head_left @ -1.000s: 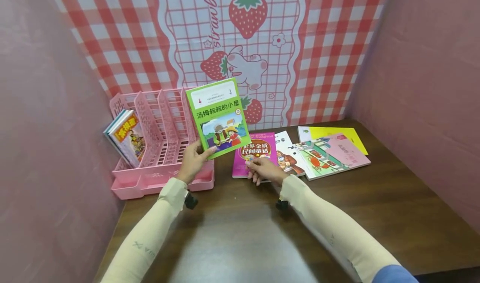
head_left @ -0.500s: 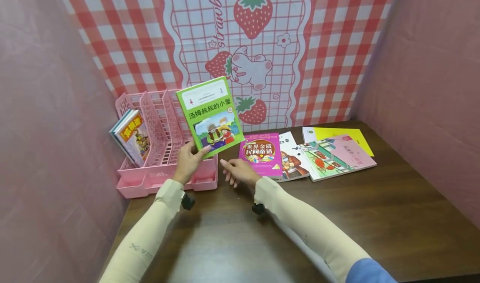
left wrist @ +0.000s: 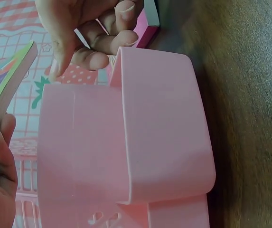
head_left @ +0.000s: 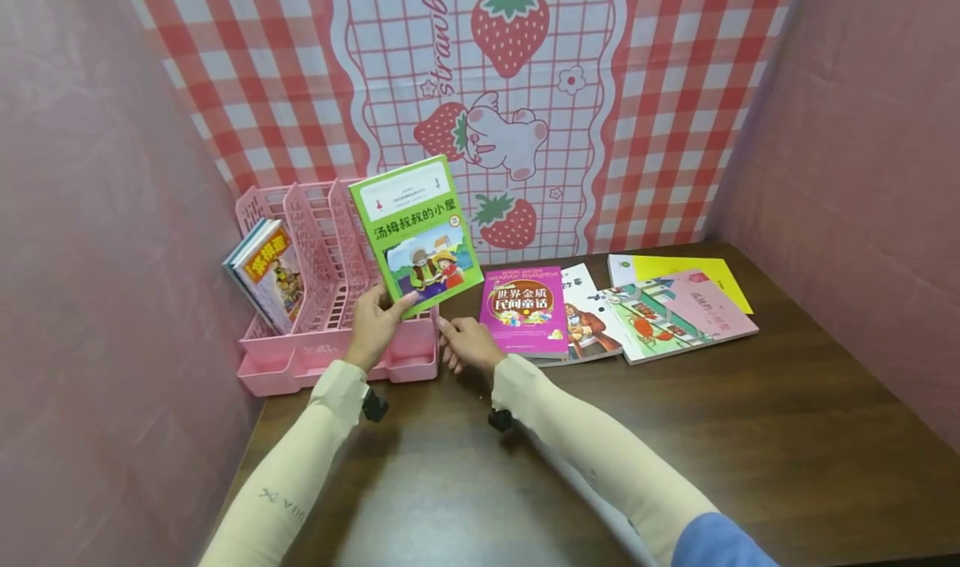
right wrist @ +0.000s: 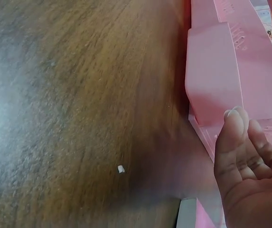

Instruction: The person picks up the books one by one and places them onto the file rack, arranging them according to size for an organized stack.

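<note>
My left hand (head_left: pixel 372 329) holds a green-edged storybook (head_left: pixel 420 233) by its lower left corner. The book is raised and tilted in front of the pink book rack (head_left: pixel 322 350), its illustrated cover toward me. In the left wrist view, the fingers and thumb grip the book's (left wrist: pixel 12 85) lower end. My right hand (head_left: pixel 468 342) is at the rack's right front corner, fingers loosely bent and thumb at the rack's edge. The right wrist view shows those fingers (right wrist: pixel 233 137) beside the rack's front tray (right wrist: pixel 211 71), with no book in them.
Several books stand leaning in the rack's left slot (head_left: pixel 270 275). A magenta book (head_left: pixel 525 313) lies on the table right of my right hand, overlapping a white book (head_left: pixel 588 325). Farther right, a pink book (head_left: pixel 682 313) lies partly over a yellow one (head_left: pixel 720 275).
My right hand has moved left from the magenta book to the rack's right corner. My left hand has shifted the green storybook slightly left over the rack.
</note>
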`<state>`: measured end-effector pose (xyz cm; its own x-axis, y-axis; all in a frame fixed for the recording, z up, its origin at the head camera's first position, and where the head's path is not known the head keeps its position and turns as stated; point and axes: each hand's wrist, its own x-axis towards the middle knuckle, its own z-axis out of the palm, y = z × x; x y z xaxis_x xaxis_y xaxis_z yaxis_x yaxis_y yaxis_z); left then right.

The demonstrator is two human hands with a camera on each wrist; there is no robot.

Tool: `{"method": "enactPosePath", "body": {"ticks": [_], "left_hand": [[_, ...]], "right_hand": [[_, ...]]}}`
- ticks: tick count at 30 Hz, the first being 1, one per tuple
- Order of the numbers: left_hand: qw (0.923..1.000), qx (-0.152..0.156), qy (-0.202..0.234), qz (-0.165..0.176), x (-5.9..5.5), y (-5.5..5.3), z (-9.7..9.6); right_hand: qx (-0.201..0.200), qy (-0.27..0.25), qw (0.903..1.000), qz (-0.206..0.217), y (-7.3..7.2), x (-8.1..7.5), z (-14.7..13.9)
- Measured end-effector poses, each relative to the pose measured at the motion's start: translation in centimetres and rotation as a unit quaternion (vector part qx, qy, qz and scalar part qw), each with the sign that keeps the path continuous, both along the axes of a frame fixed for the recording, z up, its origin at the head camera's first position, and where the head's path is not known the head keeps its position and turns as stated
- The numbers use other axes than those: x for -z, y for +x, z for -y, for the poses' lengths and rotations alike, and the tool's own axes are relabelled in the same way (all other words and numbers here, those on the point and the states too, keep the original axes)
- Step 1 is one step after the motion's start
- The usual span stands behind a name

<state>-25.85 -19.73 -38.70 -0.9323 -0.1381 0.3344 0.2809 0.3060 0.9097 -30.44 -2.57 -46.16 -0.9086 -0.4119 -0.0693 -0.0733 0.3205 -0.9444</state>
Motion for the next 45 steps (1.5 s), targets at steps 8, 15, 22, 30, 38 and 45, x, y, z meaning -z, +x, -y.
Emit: {"method": "enactPosePath", "body": {"ticks": [8,15,22,30,38,45], "left_hand": [[1.0000,-0.007,0.006,0.000,0.3,-0.3,0.6],[0.9993,-0.031,0.018,0.003,2.5,-2.2,2.2],[0.9984,-0.053,0.006,-0.019,3.3,-2.3,2.9],[0.9971,-0.070,-0.006,-0.030,3.6,-2.1,4.1],[0.9932,-0.114,-0.001,-0.025,3.8,-1.8,5.8],[0.9885,-0.148,-0.001,-0.029,3.9,-1.5,7.3]], "right_hand": [[0.000,-0.046,0.9989,0.010,-0.1,0.0,0.6],[-0.010,-0.038,0.9989,0.025,0.1,-0.6,1.0],[0.005,-0.039,0.9984,0.040,-0.1,-0.6,1.4],[0.003,-0.043,0.9971,0.062,-0.2,-1.2,1.4],[-0.002,-0.039,0.9973,0.062,-0.5,-1.2,1.3],[-0.001,-0.042,0.9967,0.069,-0.5,-1.3,1.2]]}}
